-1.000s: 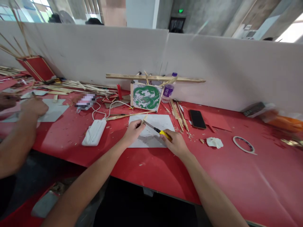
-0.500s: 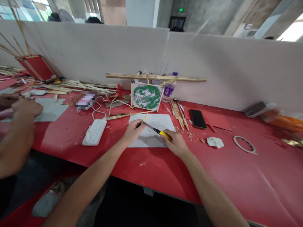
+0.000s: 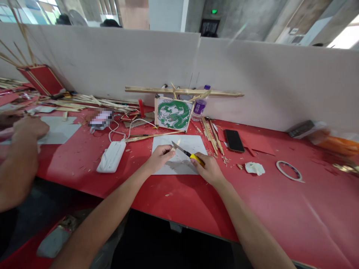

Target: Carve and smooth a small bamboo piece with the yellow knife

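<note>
My right hand point(image 3: 206, 167) is wrapped round the yellow handle of a utility knife point(image 3: 195, 158), its long blade pointing up and to the left. In my left hand point(image 3: 162, 157) a short pale wooden strip point(image 3: 176, 145) is pinched, its end sticking up past the fingers. The blade's tip lies close to that strip; whether they touch I cannot tell. Both hands are above a white sheet of paper point(image 3: 185, 168) dotted with small shavings. Behind the sheet stands a wood-framed panel point(image 3: 174, 114) with a green dragon picture.
Bamboo strips point(image 3: 210, 136), a black phone point(image 3: 234, 141), crumpled tissue point(image 3: 254, 168) and a tape roll point(image 3: 289, 170) lie to the right. A white power strip point(image 3: 111, 157) with cables is on the left. A purple-labelled bottle point(image 3: 199, 106) stands behind. Another person's hand point(image 3: 30, 129) works at far left.
My left hand has shifted slightly down and right, and the strip now leans up at a different angle. The knife has moved slightly right, its blade more clearly seen.
</note>
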A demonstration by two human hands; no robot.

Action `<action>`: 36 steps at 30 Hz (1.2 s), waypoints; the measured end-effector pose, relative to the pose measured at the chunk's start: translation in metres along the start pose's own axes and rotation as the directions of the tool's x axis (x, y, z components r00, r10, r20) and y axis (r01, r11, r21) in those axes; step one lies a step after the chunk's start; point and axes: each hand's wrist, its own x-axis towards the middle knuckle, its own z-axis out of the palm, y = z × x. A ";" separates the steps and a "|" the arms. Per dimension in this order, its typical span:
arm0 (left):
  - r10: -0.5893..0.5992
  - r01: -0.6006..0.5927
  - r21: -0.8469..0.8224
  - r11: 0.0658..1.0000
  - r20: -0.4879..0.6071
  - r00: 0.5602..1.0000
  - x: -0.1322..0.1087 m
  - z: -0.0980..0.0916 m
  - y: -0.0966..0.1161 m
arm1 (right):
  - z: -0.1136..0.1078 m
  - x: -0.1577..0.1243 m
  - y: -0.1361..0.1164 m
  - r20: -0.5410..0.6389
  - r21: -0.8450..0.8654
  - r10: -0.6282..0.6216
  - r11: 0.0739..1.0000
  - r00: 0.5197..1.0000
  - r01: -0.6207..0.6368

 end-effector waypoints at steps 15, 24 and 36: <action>0.029 -0.028 0.084 0.996 -0.013 0.999 0.000 0.000 0.004 | -0.006 0.003 0.012 -0.227 -0.063 0.200 0.974 0.953 -0.220; 0.006 -0.002 0.037 0.999 -0.100 0.995 0.003 -0.003 -0.002 | 0.001 -0.001 0.001 0.001 0.050 -0.001 0.999 1.000 0.001; -0.059 0.060 -0.053 0.997 0.024 0.998 0.003 -0.005 -0.007 | 0.002 -0.002 0.004 0.138 0.161 -0.082 0.985 0.987 0.059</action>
